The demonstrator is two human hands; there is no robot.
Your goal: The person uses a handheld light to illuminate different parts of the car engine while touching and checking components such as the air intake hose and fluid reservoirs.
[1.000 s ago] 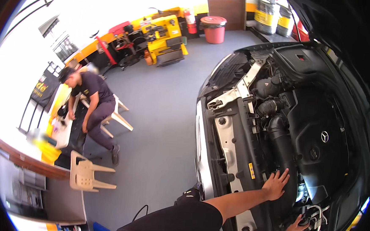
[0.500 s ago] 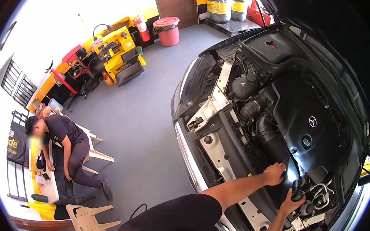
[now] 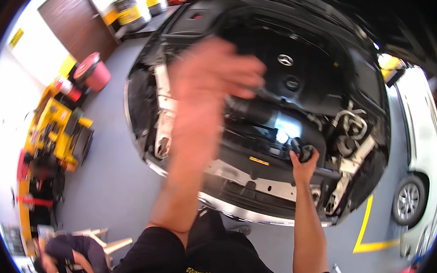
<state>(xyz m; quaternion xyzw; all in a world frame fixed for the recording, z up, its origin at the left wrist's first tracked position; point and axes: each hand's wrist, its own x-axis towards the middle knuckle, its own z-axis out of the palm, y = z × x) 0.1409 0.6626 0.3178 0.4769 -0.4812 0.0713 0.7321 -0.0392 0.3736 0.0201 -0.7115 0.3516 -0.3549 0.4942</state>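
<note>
The bonnet of a dark car is up, and I stand at the front of its engine bay. My right hand (image 3: pixel 304 167) is closed around a black work light (image 3: pixel 298 147), whose white beam falls on the engine parts just beyond it. My left hand (image 3: pixel 218 66) is raised over the left half of the bay, smeared by motion, so its fingers are not clear. Behind it lies the black engine cover (image 3: pixel 312 72) with a round emblem and an oil filler cap (image 3: pixel 292 83). Part of the intake ducting is hidden by my left forearm.
A white vehicle (image 3: pixel 419 124) stands at the right beside a yellow floor line (image 3: pixel 362 228). On the left are a red bin (image 3: pixel 96 74), a yellow machine (image 3: pixel 54 126) and drums (image 3: pixel 130 12). A seated person (image 3: pixel 84 251) is at lower left near a pale chair (image 3: pixel 117 245).
My view has swung to the right, bringing the white vehicle in. My left hand has lifted out of the engine bay and is moving fast. The right hand still grips the work light.
</note>
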